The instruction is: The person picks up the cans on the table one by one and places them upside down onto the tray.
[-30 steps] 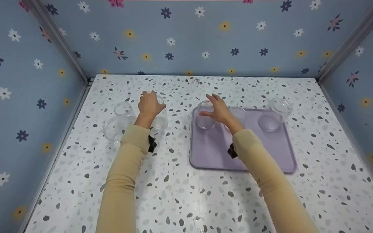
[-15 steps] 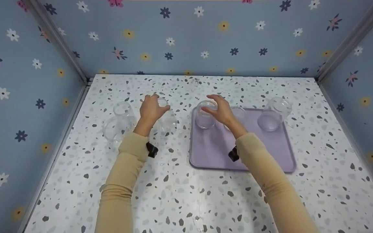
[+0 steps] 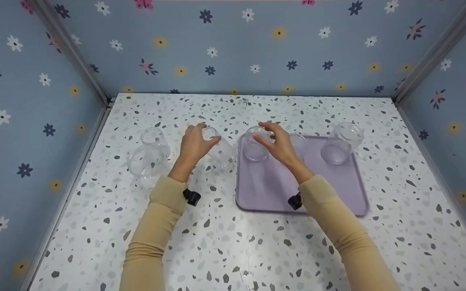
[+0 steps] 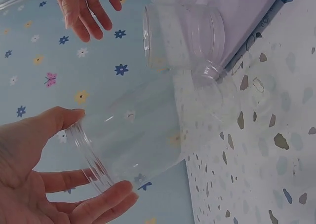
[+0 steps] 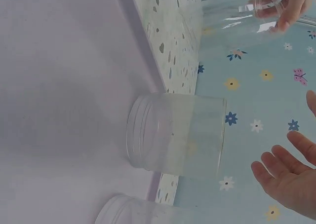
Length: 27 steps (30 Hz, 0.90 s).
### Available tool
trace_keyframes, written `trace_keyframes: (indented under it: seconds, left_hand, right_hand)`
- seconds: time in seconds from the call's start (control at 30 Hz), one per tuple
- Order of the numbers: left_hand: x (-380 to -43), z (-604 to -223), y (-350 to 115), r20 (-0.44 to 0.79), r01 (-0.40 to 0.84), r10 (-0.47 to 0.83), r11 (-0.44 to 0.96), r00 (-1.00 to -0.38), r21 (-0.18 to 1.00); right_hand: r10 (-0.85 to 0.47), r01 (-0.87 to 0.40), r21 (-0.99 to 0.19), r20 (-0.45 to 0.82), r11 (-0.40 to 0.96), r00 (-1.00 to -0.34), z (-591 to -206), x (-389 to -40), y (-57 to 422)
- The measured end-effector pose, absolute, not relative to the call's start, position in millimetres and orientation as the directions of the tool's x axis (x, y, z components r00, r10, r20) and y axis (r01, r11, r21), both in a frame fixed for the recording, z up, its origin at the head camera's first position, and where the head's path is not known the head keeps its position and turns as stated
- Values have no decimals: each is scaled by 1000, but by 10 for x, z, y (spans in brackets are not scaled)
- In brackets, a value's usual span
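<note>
My left hand grips a clear jar by its threaded rim, thumb on one side and fingers on the other. The jar hangs tilted left of the lilac tray, its rim end up. My right hand is over the tray's back left part, fingers spread and holding nothing. Below it a clear jar stands mouth down on the tray. In the right wrist view a gap shows between that jar and my right fingertips.
Another clear jar stands behind my right hand, and one sits at the tray's back right. Left of my left hand, clear containers stand on the speckled table. Flowered panels enclose the back and sides.
My left hand has moved right and slightly nearer, bringing the jar from beside the left containers towards the tray's edge. My right hand has shifted slightly right and its fingers remain apart.
</note>
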<state>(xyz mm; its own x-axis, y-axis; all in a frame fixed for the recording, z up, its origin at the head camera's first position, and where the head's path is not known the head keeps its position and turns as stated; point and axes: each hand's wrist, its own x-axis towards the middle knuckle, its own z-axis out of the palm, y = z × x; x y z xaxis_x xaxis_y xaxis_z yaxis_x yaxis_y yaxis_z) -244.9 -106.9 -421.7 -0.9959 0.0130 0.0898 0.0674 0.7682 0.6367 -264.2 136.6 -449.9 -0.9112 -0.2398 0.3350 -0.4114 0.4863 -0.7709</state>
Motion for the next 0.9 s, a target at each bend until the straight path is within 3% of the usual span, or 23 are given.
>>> trace_keyframes:
  seconds: [0.5,0.9]
  left_hand:
    - [-2238,-4271,-976,163,148,42,679,-986,720]
    - [-2131,-4341,-867,147,131,17,566,-989,814]
  right_hand:
    - [-259,-422,-833,346,358,-902,-4490,-2289,1364]
    - [-241,-413,-855,349,315,-906,-4629,-2187,1462]
